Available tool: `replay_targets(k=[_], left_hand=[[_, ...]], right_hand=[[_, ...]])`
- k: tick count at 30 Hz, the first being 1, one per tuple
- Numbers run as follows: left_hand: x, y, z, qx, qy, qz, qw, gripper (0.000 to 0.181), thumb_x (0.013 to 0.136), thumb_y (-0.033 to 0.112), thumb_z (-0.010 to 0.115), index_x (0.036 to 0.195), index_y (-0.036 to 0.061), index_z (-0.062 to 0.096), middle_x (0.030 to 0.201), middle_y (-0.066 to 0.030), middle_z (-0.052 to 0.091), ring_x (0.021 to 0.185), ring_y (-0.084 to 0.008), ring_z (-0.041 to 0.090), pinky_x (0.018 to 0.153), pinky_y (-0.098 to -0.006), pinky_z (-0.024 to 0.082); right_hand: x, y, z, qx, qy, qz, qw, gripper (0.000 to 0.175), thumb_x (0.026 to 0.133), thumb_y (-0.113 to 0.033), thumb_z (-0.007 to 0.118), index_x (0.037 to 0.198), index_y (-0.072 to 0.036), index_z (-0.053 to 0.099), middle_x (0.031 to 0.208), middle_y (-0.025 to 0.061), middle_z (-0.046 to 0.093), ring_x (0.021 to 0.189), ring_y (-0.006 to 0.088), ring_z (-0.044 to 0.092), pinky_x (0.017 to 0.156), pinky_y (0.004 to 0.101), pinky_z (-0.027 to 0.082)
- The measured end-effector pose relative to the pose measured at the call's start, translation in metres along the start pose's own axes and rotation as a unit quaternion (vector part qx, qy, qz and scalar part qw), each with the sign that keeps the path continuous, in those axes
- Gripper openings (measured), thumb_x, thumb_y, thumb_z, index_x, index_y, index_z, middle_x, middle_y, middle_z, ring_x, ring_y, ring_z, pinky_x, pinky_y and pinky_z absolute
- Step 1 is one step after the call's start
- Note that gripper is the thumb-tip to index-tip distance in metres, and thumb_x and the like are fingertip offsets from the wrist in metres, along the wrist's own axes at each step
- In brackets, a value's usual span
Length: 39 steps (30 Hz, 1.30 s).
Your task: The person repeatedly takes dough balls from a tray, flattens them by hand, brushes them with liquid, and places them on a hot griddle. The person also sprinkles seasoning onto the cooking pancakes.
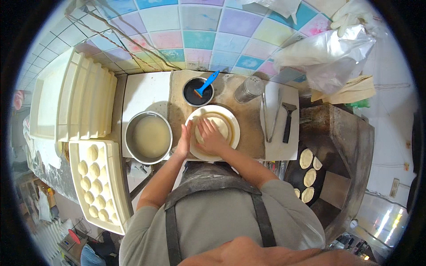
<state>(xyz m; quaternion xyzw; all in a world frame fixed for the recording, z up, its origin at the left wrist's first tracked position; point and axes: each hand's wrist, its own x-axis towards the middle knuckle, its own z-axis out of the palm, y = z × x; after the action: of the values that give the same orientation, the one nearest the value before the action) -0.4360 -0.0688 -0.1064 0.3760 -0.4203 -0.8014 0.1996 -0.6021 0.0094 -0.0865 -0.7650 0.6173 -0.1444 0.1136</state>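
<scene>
A white plate stands before me on a brown cloth, with a shallow yellowish liquid like oil around a flat round of pale dough. Palm down, my right hand rests on the dough with its fingers spread across the top and covers part of it. My left hand is held on edge against the plate's left rim, and its fingers grip nothing that I can see. Just behind the plate is a metal bowl of dark liquid, with a blue-handled brush leaning in it.
Left of the plate stands a metal pot of cloudy liquid. A shaker, tongs and a black-handled scraper are at right. Dough balls fill a tray beside stacked trays. Dough rounds lie on a dark griddle.
</scene>
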Motion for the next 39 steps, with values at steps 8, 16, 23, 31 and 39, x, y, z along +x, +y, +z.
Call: replay_targets(k=[8,16,23,31,39], left_hand=[[-0.006,0.037,-0.009,-0.093,-0.043,-0.087,0.991,0.095,0.084,0.073,0.017,0.143,-0.0004,0.009,0.151,-0.0140,0.007,0.140,-0.0244,0.002,0.112,-0.0392,0.000],[-0.006,0.042,-0.005,-0.063,-0.054,-0.095,0.992,0.095,0.084,0.073,0.015,0.143,-0.0014,0.006,0.152,-0.0142,0.001,0.140,-0.0234,-0.002,0.112,-0.0389,-0.002],[0.011,0.029,0.007,0.422,0.105,0.007,0.901,0.045,0.084,0.033,0.057,0.115,0.0000,0.053,0.111,-0.0207,0.057,0.109,-0.0307,0.052,0.091,-0.0378,0.041],[0.000,0.034,0.044,0.624,-0.026,0.193,0.757,0.018,0.076,0.018,0.062,0.086,0.0032,0.059,0.085,-0.0180,0.057,0.081,-0.0360,0.058,0.073,-0.0437,0.048],[-0.025,-0.014,0.142,0.280,-0.023,0.052,0.958,0.028,0.089,0.014,0.053,0.114,0.0018,0.055,0.113,-0.0126,0.057,0.105,-0.0274,0.054,0.094,-0.0387,0.041]], right_hand=[[0.006,-0.013,0.001,0.045,0.027,0.068,0.996,0.082,0.075,-0.045,0.062,0.133,0.005,0.033,0.142,0.0215,0.027,0.136,0.0321,0.021,0.111,0.0440,0.016],[0.021,-0.018,-0.023,-0.072,0.059,0.161,0.983,0.080,0.074,-0.036,0.066,0.134,0.004,0.031,0.143,0.0212,0.025,0.135,0.0327,0.022,0.111,0.0429,0.017],[-0.029,-0.027,0.017,0.031,-0.034,0.112,0.993,0.073,0.077,-0.036,0.062,0.134,0.000,0.035,0.142,0.0155,0.032,0.131,0.0294,0.031,0.107,0.0427,0.025],[-0.023,-0.004,0.041,0.494,0.116,0.460,0.728,0.021,0.090,-0.021,0.053,0.094,-0.001,0.058,0.074,0.0057,0.060,0.069,0.0146,0.058,0.064,0.0324,0.049],[-0.222,0.001,-0.025,0.545,0.260,0.276,0.748,0.020,0.086,-0.017,0.059,0.099,-0.002,0.056,0.078,0.0044,0.060,0.073,0.0115,0.055,0.065,0.0290,0.045]])
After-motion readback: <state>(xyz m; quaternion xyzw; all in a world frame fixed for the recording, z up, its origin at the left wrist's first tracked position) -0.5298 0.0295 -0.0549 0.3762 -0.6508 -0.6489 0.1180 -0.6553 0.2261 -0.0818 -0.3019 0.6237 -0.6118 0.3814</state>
